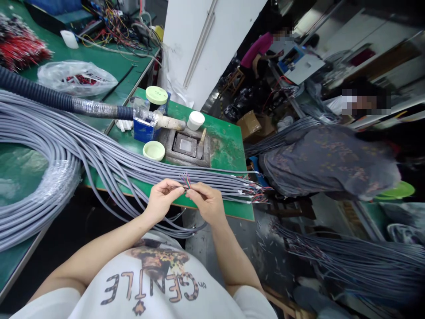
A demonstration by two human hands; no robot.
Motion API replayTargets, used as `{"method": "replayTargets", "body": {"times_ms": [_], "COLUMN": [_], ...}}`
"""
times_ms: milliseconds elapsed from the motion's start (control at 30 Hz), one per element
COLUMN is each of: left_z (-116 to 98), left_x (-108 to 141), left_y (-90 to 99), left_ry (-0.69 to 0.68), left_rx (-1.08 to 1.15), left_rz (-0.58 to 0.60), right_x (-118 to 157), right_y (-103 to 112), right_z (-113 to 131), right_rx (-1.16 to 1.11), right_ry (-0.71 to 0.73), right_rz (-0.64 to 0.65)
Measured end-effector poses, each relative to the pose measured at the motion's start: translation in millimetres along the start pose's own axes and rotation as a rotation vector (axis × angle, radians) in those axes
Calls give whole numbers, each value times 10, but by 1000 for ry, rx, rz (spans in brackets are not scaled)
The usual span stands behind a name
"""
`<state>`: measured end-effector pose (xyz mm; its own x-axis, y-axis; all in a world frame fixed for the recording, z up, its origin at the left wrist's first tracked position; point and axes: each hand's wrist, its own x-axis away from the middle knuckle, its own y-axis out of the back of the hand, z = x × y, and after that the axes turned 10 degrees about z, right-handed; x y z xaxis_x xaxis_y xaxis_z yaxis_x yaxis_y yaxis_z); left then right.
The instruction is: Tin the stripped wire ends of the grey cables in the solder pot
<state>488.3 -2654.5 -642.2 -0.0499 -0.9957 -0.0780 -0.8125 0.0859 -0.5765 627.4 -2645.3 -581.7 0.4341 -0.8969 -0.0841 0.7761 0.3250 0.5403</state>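
Both hands meet at the near edge of the green bench, pinching the fanned-out coloured wires [186,179] of a cable end. My left hand [161,198] is closed, thumb against forefinger, at the left side of the wires. From the right, my right hand [207,200] grips the base of the same wires between thumb and fingers. Just beyond my hands runs a thick bundle of grey cables [133,165], whose stripped ends [254,190] with thin coloured wires lie at the bench's right end. My fingers hide where the held wires join their cable.
A solder pot [186,145] sits on the green bench [229,141], with a ribbed hose [99,108] reaching over it. Around it stand a white jar [195,120], a pale green lid [153,150] and a blue box [144,129]. Coiled cable fills the left. Other people work at right.
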Motion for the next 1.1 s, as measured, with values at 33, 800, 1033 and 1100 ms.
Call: {"method": "replayTargets", "body": {"times_ms": [33, 800, 1033, 1100], "left_z": [-11, -130, 30, 55], "left_x": [-9, -259, -190, -201], "left_y": [-8, 352, 548, 565], "left_ry": [-5, -91, -445, -463], "left_rx": [-3, -434, -1104, -1140], "left_rz": [-9, 43, 213, 244], "right_x": [-33, -1328, -1827, -1895], "right_y": [6, -120, -241, -294], "right_z": [7, 34, -162, -180], "right_rx": [17, 172, 458, 552], "right_ry": [11, 53, -39, -61], "right_rz": [-7, 125, 268, 283]}}
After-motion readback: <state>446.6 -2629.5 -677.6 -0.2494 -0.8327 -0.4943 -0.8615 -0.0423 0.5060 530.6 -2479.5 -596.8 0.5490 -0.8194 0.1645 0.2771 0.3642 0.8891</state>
